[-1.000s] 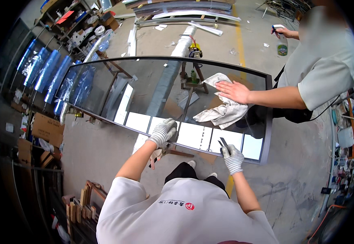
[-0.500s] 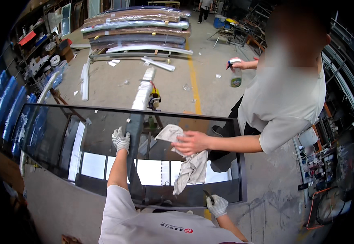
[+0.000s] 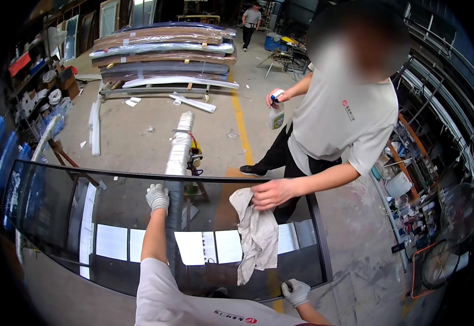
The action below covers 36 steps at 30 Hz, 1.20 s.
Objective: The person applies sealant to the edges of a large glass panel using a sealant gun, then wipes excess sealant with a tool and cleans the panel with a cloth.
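A long glass panel in a dark frame [image 3: 317, 231] lies across in front of me. My left hand [image 3: 158, 198], in a striped white knit glove, rests on the glass near its far edge, fingers stretched out and holding nothing. At the near right corner is my right hand [image 3: 296, 292], gloved alike, its fingers closed around a small dark tool [image 3: 286, 284] whose kind I cannot make out. Across the panel, a co-worker's hand [image 3: 275, 194] has a crumpled, stained white cloth [image 3: 258, 236] hanging over the glass. The co-worker's other hand grips a spray bottle [image 3: 276, 116].
A wrapped beam [image 3: 180, 155] runs under the panel. Farther off lies a stack of wrapped long profiles [image 3: 166, 60], with loose white strips [image 3: 193, 102] on the floor. Cluttered shelves [image 3: 35, 81] line the left; a fan [image 3: 441, 266] stands at right. Another person [image 3: 251, 24] is far back.
The co-worker has shifted left in view, with the spray bottle, and the cloth now hangs lower and straighter. My left hand stays on the glass; the dark tool in my right hand shows less.
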Each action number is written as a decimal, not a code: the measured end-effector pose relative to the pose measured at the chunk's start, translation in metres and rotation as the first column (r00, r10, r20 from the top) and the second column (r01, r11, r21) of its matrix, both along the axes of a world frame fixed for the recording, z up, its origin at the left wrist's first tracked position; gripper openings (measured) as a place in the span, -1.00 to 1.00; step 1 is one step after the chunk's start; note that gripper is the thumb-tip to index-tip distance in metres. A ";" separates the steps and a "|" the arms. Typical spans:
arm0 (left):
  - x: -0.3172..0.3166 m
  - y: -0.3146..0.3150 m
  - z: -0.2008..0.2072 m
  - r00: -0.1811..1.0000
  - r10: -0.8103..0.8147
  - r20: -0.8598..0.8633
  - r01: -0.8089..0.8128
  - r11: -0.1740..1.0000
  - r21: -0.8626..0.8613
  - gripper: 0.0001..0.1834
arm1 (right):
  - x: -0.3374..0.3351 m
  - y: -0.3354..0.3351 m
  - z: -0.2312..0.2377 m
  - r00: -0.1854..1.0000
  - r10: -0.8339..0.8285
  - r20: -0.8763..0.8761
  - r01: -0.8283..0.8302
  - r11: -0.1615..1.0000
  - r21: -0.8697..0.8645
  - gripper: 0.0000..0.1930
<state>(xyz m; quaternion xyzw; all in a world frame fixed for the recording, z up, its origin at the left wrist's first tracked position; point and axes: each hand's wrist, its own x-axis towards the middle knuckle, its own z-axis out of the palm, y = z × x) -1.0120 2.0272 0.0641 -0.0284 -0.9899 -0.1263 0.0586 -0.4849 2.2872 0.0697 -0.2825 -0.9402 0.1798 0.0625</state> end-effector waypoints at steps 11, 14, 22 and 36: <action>-0.026 -0.008 -0.011 0.987 -0.035 0.158 -0.003 0.972 0.236 -0.76 | -0.001 0.002 0.003 0.998 0.021 -0.064 -0.022 1.000 -0.014 -0.75; -0.014 0.000 -0.015 0.970 -0.130 0.204 0.093 0.979 0.183 -0.86 | 0.000 0.005 0.003 0.999 0.042 -0.027 -0.043 0.999 -0.017 -0.74; 0.115 0.047 -0.061 0.906 -0.420 0.045 0.163 0.445 0.881 -0.89 | -0.002 0.003 0.006 0.993 0.113 -0.035 -0.115 0.989 -0.088 -0.69; 0.380 0.029 0.039 0.716 -0.443 0.540 -0.387 0.392 0.835 -0.92 | 0.002 0.009 0.003 0.967 0.229 -0.110 -0.243 0.960 -0.140 -0.72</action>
